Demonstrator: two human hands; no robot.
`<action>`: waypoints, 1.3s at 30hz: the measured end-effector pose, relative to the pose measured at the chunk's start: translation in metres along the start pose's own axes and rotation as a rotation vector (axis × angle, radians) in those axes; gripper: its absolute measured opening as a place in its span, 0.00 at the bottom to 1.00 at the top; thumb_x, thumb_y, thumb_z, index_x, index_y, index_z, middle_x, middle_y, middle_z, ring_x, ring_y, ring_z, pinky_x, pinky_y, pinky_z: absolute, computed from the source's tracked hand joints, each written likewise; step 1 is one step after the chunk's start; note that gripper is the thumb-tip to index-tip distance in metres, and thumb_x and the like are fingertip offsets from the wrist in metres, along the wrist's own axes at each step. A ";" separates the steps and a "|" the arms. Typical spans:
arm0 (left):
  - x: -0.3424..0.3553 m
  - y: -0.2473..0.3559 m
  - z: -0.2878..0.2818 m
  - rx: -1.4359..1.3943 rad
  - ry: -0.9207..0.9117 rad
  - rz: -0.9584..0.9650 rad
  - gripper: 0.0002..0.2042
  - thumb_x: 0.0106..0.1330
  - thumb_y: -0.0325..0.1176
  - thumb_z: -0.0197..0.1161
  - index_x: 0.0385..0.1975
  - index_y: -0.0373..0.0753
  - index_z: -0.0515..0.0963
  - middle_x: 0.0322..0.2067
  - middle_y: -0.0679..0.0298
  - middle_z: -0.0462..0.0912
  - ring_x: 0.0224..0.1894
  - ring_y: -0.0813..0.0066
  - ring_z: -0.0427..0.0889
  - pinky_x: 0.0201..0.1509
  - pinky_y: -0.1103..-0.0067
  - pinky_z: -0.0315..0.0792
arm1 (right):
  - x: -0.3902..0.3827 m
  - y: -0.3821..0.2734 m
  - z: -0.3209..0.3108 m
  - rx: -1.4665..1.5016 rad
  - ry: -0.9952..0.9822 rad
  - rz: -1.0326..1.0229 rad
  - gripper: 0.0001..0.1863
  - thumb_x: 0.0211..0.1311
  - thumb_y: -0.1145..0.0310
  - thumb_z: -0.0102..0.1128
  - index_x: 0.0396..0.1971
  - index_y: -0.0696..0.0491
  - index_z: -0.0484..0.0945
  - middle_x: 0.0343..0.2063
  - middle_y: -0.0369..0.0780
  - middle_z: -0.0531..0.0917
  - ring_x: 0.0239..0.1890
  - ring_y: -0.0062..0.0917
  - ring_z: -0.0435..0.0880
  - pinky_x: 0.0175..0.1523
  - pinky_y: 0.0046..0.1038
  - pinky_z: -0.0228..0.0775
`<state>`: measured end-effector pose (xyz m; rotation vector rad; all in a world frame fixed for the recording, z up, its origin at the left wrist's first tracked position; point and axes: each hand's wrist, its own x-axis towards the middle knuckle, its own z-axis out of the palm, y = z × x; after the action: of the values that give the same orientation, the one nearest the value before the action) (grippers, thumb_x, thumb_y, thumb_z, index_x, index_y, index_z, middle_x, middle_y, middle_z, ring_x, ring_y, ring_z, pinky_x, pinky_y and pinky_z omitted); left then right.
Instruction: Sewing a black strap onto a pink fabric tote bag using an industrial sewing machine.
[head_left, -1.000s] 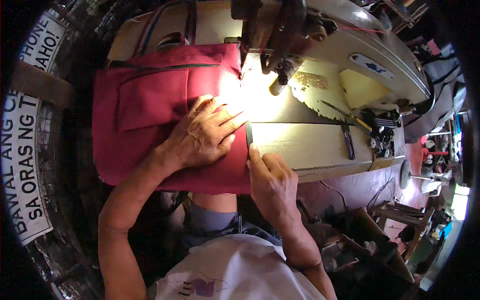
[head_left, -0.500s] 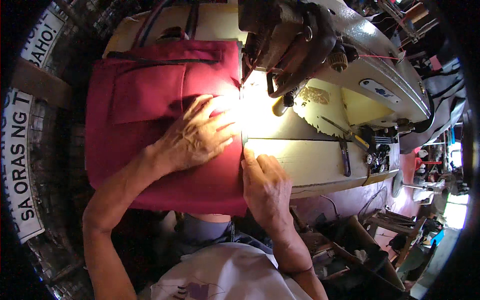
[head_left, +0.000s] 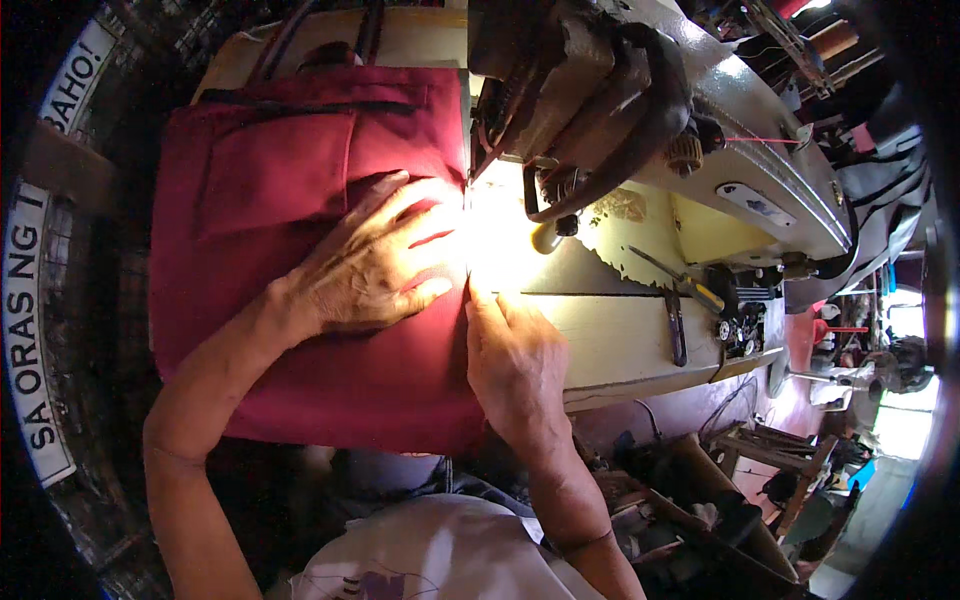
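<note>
Maroon fabric panel (head_left: 380,380) covers the left part of the sewing table (head_left: 620,345), its right edge beside the head of the sewing machine (head_left: 715,95). The left hand (head_left: 375,265) presses flat, fingers slightly spread; the right hand (head_left: 520,360) touches that edge, but glare hides whether it pinches. Uneven pressure between the hands could pucker or skew the edge, and that glare could mask the slip.
</note>
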<state>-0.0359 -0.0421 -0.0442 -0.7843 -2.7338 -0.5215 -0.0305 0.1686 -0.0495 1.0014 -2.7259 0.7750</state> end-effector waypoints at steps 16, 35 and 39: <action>0.008 -0.027 0.001 -0.003 0.085 0.171 0.17 0.56 0.36 0.68 0.46 0.40 0.83 0.54 0.56 0.78 0.62 0.52 0.73 0.71 0.57 0.64 | 0.016 0.000 0.005 -0.017 -0.084 0.077 0.11 0.66 0.71 0.57 0.46 0.55 0.81 0.32 0.47 0.84 0.33 0.44 0.84 0.38 0.43 0.76; -0.291 0.094 -0.100 -0.722 0.716 -1.404 0.13 0.71 0.33 0.63 0.49 0.31 0.78 0.35 0.62 0.85 0.30 0.78 0.82 0.35 0.77 0.79 | 0.008 0.003 0.016 -0.070 0.025 -0.001 0.10 0.68 0.70 0.54 0.45 0.53 0.79 0.31 0.48 0.83 0.32 0.46 0.83 0.37 0.46 0.74; -0.213 0.083 -0.127 -0.353 0.690 -1.278 0.11 0.68 0.24 0.62 0.48 0.30 0.80 0.35 0.64 0.85 0.36 0.82 0.81 0.39 0.81 0.74 | 0.007 0.004 0.019 -0.030 0.121 -0.055 0.08 0.68 0.71 0.51 0.43 0.53 0.78 0.30 0.49 0.83 0.32 0.48 0.83 0.36 0.47 0.75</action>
<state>0.2026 -0.1250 0.0226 1.0517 -2.1275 -1.2012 -0.0380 0.1575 -0.0656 0.9856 -2.5890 0.7572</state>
